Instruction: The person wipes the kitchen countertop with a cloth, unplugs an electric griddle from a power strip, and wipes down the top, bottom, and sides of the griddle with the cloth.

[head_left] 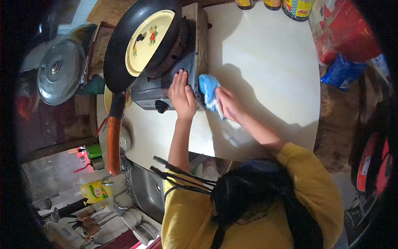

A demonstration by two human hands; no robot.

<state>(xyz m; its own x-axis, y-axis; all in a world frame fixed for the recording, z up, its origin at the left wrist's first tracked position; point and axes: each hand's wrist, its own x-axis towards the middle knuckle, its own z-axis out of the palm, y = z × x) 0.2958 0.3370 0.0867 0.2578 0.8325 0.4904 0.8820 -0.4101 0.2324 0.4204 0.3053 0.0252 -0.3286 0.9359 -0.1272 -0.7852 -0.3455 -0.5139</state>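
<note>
My left hand (183, 96) lies with its fingers stretched out on the grey front of a gas stove (141, 93), right of the black knob (161, 106). Bunched in my right hand (230, 104) is a blue and white cloth (209, 89), held against or just beside the stove's right side. I cannot tell if the cloth touches it. On the stove sits a black wok (114, 54) with a wooden handle (114, 143) pointing toward me. Inside the wok rests a cream lid (143, 52) with a flower print and a dark knob.
The white countertop (269, 62) carries several bottles (297, 8) at its far edge. Red packaging (344, 31) and a blue packet (343, 72) lie at the right. A metal lid (62, 72) stands at the left. Near me is a sink (145, 191), with a yellow jug (96, 191) beyond it.
</note>
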